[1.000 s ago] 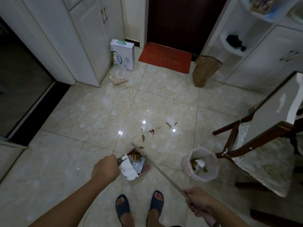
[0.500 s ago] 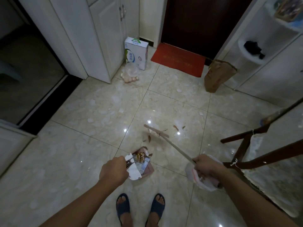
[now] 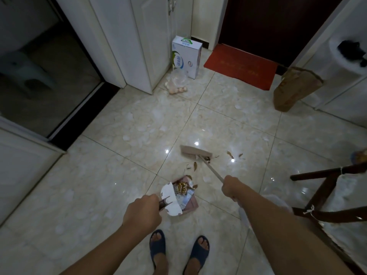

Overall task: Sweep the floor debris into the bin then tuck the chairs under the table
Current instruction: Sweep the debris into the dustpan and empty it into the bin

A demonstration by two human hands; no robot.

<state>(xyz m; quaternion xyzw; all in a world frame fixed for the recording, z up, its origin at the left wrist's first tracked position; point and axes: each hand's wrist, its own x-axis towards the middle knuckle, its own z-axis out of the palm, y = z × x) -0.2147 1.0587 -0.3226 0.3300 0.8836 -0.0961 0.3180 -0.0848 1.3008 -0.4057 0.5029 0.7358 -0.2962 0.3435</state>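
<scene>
1. Glossy marbled floor tiles [image 3: 111,175] underfoot, catching bright spots of lamp light; dim room all round.
2. Nearest the camera: two feet in dark blue slippers [image 3: 157,248], toes pointing forward, planted just behind the dustpan.
3. Left hand [image 3: 142,212] reaching down and forward on a bare, nearly straight arm, fingers curled tight round the dark handle of the pink dustpan [image 3: 191,204], knuckles up.
4. Dustpan resting on the floor just ahead of the feet, loaded with a white paper scrap [image 3: 168,198], a gold-and-brown wrapper [image 3: 182,188] and other bits; comb-like teeth along its near rim.
5. Right hand [image 3: 231,188] stretched out further ahead, arm running in from the lower right, fingers closed in a fist round the thin broom handle [image 3: 212,170].
6. Broom head [image 3: 195,151] down on the tile beyond the dustpan, handle slanting back to the right hand.
7. Floor debris [image 3: 195,165]: brown leaf-like flakes scattered between broom head and dustpan, a few more [image 3: 230,154] lying just right of the broom head.
8. White bin bag [image 3: 278,203] mostly hidden under the right forearm, beside a dark wooden chair [image 3: 325,187] at the right edge.
9. Farther off: brown paper bag [image 3: 292,90] leaning by the right cabinet, clear bag of eggs [image 3: 177,86], white carton [image 3: 186,56] against white cupboard doors [image 3: 151,36].
10. Farthest: red doormat [image 3: 240,66] before a dark door [image 3: 278,22].
</scene>
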